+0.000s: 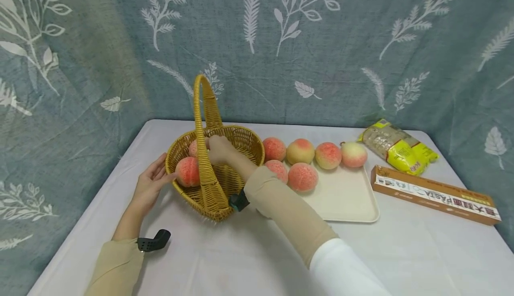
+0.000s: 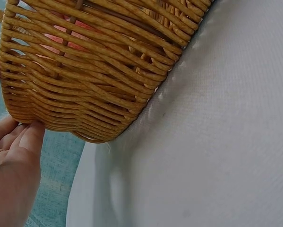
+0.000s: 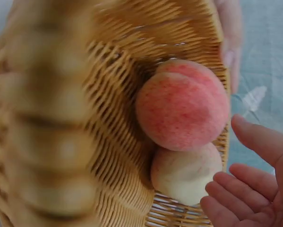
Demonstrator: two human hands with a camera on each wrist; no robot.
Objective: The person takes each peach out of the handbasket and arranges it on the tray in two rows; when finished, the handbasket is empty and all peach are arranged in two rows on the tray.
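Beside tray (image 1: 353,198) | box (image 1: 435,194) reads "PASTA" | bag (image 1: 397,146) label illegible

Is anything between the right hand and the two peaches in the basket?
Nothing visible. The right hand is open inside the basket, fingertips right by the paler peach; the handle lies beside the wrist.

Soft, even light is falling from above, casting faint shadows under the basket (image 1: 217,171) and both sleeves. No glare is showing. The basket handle (image 3: 47,123) is blurring heavily in the right wrist view; the head view is bending at its edges.
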